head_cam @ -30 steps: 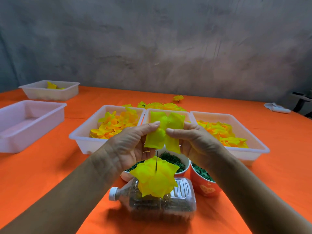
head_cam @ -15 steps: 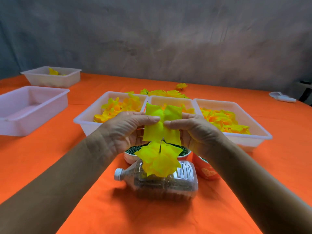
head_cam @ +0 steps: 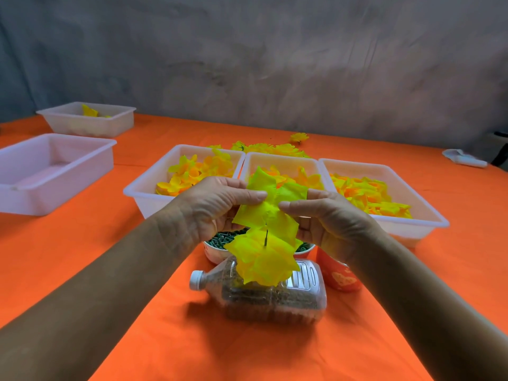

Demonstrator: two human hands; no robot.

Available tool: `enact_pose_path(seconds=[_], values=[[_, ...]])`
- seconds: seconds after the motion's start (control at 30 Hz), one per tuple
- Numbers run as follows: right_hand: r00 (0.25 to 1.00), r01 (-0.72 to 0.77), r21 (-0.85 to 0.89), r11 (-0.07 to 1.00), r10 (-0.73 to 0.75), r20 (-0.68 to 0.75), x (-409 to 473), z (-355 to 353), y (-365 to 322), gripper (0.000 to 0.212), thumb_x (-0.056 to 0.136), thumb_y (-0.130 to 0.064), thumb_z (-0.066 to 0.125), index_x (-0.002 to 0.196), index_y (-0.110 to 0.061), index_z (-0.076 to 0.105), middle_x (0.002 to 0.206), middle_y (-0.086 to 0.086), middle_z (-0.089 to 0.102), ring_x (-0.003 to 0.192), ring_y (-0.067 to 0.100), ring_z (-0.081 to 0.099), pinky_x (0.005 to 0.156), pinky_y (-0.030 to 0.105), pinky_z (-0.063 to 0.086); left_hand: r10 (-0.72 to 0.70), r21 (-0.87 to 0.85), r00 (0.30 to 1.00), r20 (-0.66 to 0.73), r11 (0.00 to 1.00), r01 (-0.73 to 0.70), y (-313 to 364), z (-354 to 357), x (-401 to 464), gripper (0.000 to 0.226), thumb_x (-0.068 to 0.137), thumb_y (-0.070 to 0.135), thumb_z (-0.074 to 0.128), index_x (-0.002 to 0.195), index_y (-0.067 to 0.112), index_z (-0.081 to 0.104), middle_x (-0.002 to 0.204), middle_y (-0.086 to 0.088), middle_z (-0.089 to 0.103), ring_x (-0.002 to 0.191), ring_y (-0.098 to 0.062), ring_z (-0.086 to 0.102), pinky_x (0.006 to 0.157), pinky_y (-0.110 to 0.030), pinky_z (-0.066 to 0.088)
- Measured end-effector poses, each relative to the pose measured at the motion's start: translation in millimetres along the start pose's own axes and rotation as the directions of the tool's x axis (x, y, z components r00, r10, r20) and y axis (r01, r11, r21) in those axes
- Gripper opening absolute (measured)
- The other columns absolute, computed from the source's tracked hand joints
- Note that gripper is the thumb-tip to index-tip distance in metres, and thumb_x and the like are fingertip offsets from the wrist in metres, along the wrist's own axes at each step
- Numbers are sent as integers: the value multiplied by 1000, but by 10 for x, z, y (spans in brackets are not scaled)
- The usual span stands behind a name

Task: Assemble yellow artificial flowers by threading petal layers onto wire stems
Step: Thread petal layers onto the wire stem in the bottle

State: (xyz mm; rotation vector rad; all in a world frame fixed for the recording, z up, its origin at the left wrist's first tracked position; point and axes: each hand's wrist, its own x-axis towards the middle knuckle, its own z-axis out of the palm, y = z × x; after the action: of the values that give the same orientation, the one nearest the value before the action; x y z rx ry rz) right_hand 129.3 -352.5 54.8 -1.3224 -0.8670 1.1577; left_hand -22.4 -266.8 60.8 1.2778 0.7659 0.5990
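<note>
Lowered since a second ago: petal layer (head_cam: 270,207) now down at the tip of the wire stem (head_cam: 265,237), where a clear gap showed before. Pinched flat from both sides, left hand (head_cam: 217,207) with thumb across the left edge and fingers behind, right hand (head_cam: 327,218) likewise on the right edge, neither grip loosened over the last second. Held above the stacked petals (head_cam: 264,262) already on the wire, just over the plastic bottle (head_cam: 272,295) lying on its side on the orange table (head_cam: 82,257). Probably at the point of piercing (whether the wire has entered the centre hole cannot be told). Next, by judgement: straight down along the wire to seat on the stack. Behind, three trays of petals (head_cam: 192,174) and a bowl of green pieces (head_cam: 222,239).
</note>
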Motion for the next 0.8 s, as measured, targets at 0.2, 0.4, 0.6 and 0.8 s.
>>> enact_pose_path(seconds=[0.2,0.4,0.6,0.8], values=[[999,30,8,1000,-30,-32,-17,48,3,51,52,-8,73,103,-3,67,93,13,73,78,23,70,84,44,54,14,99,1000,-14,995,-13,5,19,-44,67,45,26,77,108,3,66,82,-8,70,71,-18,65,82,-41,51],[998,37,0,999,-37,-57,-33,79,32,44,61,-2,74,103,-5,66,95,15,73,85,28,70,86,47,53,-7,98,999,-39,995,11,25,19,-68,85,44,11,76,125,-1,53,114,-24,64,83,-28,63,76,-43,53],[998,0,7,1000,1,-58,-3,90,45,63,57,0,74,118,-4,58,90,12,73,71,22,69,76,39,49,-64,98,998,-14,993,65,41,29,-26,59,66,-6,72,121,-1,54,110,-23,65,84,-28,64,81,-49,52],[998,-35,39,999,36,-48,23,74,79,51,67,3,72,115,-4,57,88,12,73,70,23,68,70,35,50,-82,114,996,-16,990,83,46,60,7,45,73,-7,69,116,1,57,97,-16,63,95,-30,59,98,-61,42]])
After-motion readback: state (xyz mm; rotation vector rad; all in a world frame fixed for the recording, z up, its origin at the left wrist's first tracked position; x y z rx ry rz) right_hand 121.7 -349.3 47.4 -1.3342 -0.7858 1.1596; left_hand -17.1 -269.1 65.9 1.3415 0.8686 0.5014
